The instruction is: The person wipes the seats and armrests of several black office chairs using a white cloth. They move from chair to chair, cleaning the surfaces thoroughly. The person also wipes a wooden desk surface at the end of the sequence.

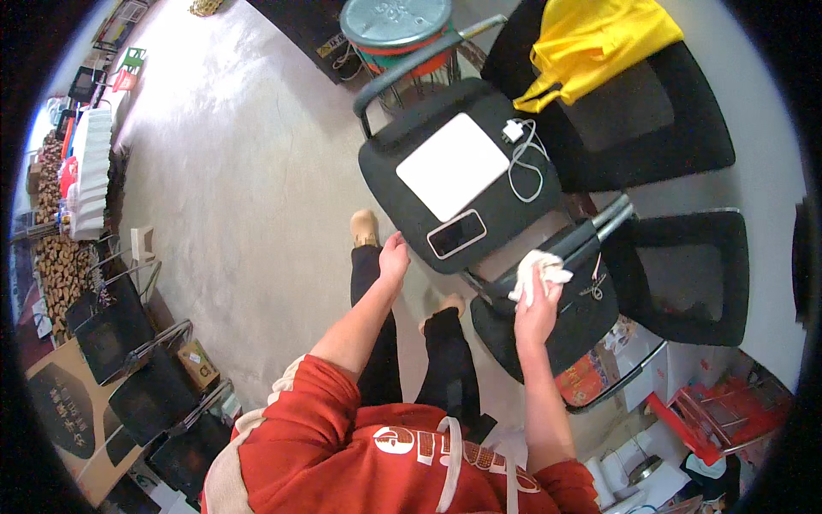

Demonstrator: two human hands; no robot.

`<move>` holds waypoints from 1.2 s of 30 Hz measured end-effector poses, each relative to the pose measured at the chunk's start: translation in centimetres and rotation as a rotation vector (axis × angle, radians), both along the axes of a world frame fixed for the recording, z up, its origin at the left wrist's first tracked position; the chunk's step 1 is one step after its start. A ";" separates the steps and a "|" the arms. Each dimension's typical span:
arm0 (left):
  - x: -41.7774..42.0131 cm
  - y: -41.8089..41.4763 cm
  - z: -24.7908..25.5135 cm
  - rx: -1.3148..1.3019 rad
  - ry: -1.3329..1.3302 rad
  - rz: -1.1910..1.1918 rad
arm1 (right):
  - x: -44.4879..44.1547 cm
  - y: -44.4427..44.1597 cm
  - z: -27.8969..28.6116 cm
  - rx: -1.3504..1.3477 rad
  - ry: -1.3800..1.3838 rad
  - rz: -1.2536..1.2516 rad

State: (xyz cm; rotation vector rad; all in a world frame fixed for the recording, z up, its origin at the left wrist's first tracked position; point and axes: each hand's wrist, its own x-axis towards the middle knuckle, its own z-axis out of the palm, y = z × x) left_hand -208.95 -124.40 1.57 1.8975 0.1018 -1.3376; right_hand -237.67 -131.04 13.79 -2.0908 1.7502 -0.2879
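My right hand grips a crumpled white cloth, which rests against the black armrest between two chairs. My left hand, fingers curled and with nothing visible in it, hangs by the front edge of a black chair seat; whether it touches the seat is unclear. On that seat lie a flat white rectangular device, a smartphone with a dark screen and pale case, and a white charger plug with a looped cable. A second black seat sits under my right hand, with a small keyring-like item on it.
A yellow bag lies on another black chair at upper right. Behind the seat stands a lidded metal drum. Red metal frames and boxes crowd the lower right. More chairs, cardboard and stacked firewood line the left.
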 end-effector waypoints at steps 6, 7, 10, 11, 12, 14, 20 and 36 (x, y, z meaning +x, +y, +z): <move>10.2 -1.3 -1.1 -0.020 -0.021 -0.095 | 13.5 -2.3 -1.9 0.298 -0.170 0.215; 12.3 -1.7 -1.2 -0.020 -0.030 -0.108 | 16.5 -4.9 -2.9 0.272 -0.228 0.225; 19.9 -0.2 -1.6 -0.058 -0.116 -0.191 | 26.6 -16.5 -2.5 -0.046 -0.240 0.241; 22.7 0.6 -2.2 -0.084 -0.146 -0.237 | 29.7 -21.1 -2.3 -0.111 -0.323 0.251; 24.3 -0.4 -0.9 -0.115 -0.117 -0.235 | 31.9 -25.4 -1.8 -0.262 -0.261 0.176; 27.1 -2.0 0.8 -0.110 -0.108 -0.182 | 34.6 -32.7 -0.5 -0.187 -0.277 0.016; 33.7 -4.6 2.9 -0.116 -0.188 0.022 | 45.1 -26.1 -2.3 -0.074 -0.488 -0.054; 23.5 -32.9 8.7 -0.318 -0.745 -1.015 | 30.8 -27.9 -1.8 -0.183 -0.448 -0.165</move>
